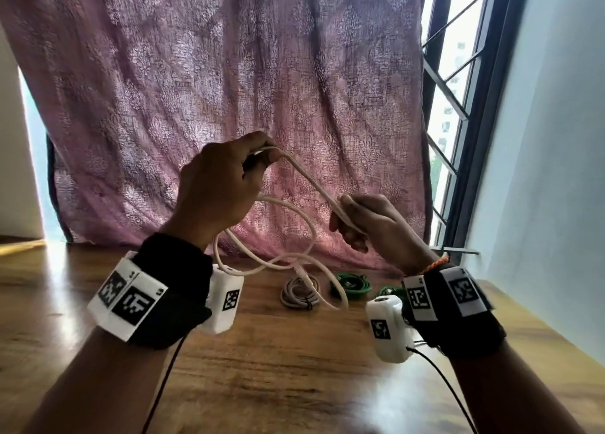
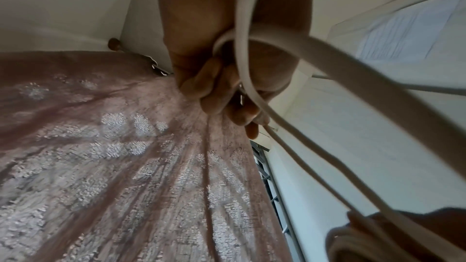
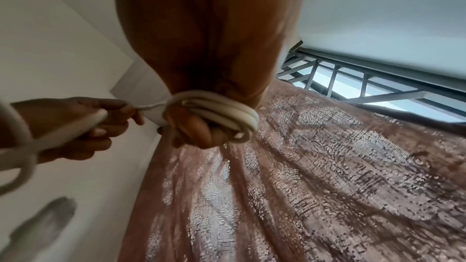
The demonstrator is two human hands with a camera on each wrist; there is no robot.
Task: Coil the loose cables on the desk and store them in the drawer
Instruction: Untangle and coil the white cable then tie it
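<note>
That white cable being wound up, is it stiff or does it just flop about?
Probably floppy: the white cable sags in loose loops between the left hand and right hand. It likely bends easily, since tight turns sit round the right hand's fingers.

1. We see daylight coming through the window (image 1: 458,83) and glowing through the thin curtain (image 1: 229,73), so the scene is backlit.
2. We find the hands dark against that glow.
3. We note bright glare patches on the tabletop (image 1: 278,368).
4. We see straight lines bend towards the edges in all three views.
5. In the wrist views, we find the cable (image 2: 353,79) nearest the lens soft and smeared.
</note>
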